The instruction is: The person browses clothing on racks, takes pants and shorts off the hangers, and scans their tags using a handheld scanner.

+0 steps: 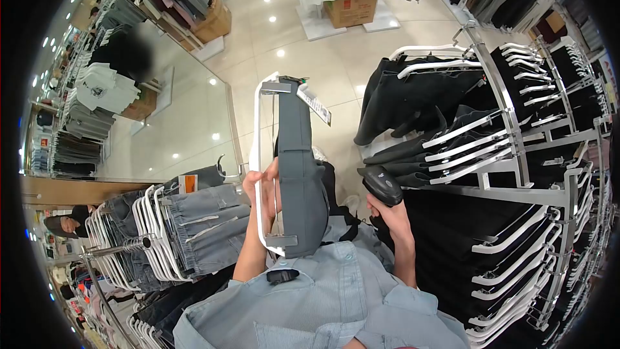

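Note:
My left hand (pixel 262 184) is closed round a white trouser hanger (pixel 260 136), gripping it near the middle of its bar. Dark grey trousers (pixel 297 168) hang from its grey clips, stretched out in front of my body. At their far end, a white printed tag (pixel 314 105) sticks out to the right. In my right hand (pixel 392 214), fingers wrapped round the handle, is a black barcode scanner (pixel 382 186). The scanner is to the right of the trousers, apart from the tag.
Metal racks (pixel 510 116) with black trousers on white hangers stand close on my right. On the left are denim garments (pixel 205 229) on hangers and a large mirror (pixel 187 110). Ahead, a cardboard box (pixel 351 8) sits under hanging shirts, beyond the shiny tiled floor (pixel 284 48).

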`<move>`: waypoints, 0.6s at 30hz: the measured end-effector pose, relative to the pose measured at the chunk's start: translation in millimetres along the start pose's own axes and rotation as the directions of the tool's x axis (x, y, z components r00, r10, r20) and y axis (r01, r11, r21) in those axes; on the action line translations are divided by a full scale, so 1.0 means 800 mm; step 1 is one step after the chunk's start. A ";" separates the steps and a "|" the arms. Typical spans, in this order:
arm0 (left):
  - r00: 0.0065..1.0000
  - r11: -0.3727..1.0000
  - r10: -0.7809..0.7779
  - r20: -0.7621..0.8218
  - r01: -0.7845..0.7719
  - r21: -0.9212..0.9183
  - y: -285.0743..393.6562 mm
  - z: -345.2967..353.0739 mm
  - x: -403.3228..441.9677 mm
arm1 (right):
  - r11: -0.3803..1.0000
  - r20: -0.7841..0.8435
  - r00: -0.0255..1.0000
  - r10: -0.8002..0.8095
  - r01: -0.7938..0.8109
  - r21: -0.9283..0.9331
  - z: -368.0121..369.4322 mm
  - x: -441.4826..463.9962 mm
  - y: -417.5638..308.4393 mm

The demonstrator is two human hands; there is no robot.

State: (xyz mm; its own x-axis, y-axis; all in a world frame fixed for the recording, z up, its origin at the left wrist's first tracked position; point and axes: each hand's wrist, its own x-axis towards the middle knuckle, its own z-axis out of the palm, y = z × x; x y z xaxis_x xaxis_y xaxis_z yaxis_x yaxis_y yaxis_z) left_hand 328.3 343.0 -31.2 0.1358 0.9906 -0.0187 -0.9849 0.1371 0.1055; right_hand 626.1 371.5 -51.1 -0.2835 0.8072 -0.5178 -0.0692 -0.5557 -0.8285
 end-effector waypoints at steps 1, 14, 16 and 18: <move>0.993 0.983 -0.058 0.107 0.075 -0.165 0.002 -0.002 -0.001 | 1.000 0.006 1.000 -0.003 0.003 -0.014 0.005 0.001 -0.006; 0.988 0.981 -0.119 0.103 0.133 -0.139 -0.020 -0.002 -0.016 | 0.970 -0.054 0.991 -0.126 0.135 0.202 0.022 0.005 -0.019; 0.986 0.980 -0.134 0.095 0.147 -0.136 -0.027 -0.002 -0.010 | 0.962 -0.022 0.990 -0.140 0.141 0.233 0.021 0.001 -0.020; 0.986 0.979 -0.145 0.088 0.155 -0.131 -0.026 -0.003 -0.026 | 0.966 0.009 0.989 -0.147 0.142 0.217 0.015 -0.002 -0.017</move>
State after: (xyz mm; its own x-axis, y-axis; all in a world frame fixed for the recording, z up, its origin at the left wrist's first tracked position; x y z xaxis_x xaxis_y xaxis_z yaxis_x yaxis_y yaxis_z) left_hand 345.4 319.7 -35.6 0.2856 0.9569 0.0535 -0.9573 0.2874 -0.0301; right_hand 615.9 375.4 -36.2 -0.2791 0.8784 -0.3879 -0.3147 -0.4653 -0.8273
